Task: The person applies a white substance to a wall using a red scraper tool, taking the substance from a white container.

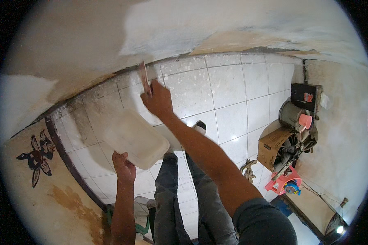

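Observation:
My left hand (123, 167) grips the near left edge of a whitish plastic tub (141, 136), fingers partly hidden beneath it. The tub is held tilted above the tiled floor, and I cannot make out what it contains. Farther out, my right hand (157, 100) is closed round a thin flat scraper (144, 75), seen nearly edge-on and blurred. Its tip points at the foot of the patchy wall (163, 36); whether it touches the wall I cannot tell.
White spots dot the floor tiles (229, 83) along the wall. To the right stand a black box (304, 97), a grey bucket (288, 114) with a pink dipper (305, 121), a filled cardboard box (272, 145) and a pink stool (281, 185). My feet are below the tub.

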A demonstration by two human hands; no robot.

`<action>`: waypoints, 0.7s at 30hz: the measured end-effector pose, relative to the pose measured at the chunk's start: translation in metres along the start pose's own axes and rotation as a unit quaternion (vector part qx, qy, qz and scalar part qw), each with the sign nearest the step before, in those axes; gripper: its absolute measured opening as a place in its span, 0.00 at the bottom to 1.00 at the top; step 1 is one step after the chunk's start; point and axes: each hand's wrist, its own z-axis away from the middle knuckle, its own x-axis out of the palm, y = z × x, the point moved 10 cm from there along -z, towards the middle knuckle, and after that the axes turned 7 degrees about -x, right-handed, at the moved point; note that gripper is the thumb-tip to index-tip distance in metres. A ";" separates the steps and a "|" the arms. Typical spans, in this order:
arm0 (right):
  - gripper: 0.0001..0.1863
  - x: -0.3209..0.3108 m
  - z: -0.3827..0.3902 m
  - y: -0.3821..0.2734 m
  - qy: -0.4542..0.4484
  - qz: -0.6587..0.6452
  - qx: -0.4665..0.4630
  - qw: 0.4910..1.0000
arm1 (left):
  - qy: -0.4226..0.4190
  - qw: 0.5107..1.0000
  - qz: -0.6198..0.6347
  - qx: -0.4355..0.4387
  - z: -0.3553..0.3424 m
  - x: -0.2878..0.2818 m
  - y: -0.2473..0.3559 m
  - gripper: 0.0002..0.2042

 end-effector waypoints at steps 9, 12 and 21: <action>0.15 -0.098 0.180 0.072 0.152 -0.276 0.218 0.924 | -0.049 0.995 -0.056 -0.065 0.016 0.024 -0.008 0.24; 0.11 -0.189 0.191 0.040 0.219 -0.288 0.202 0.910 | -0.073 0.993 -0.051 -0.078 0.021 0.066 -0.012 0.23; 0.08 -0.278 0.162 -0.073 0.195 -0.311 0.111 0.924 | -0.166 0.983 -0.010 -0.080 0.024 0.155 -0.027 0.18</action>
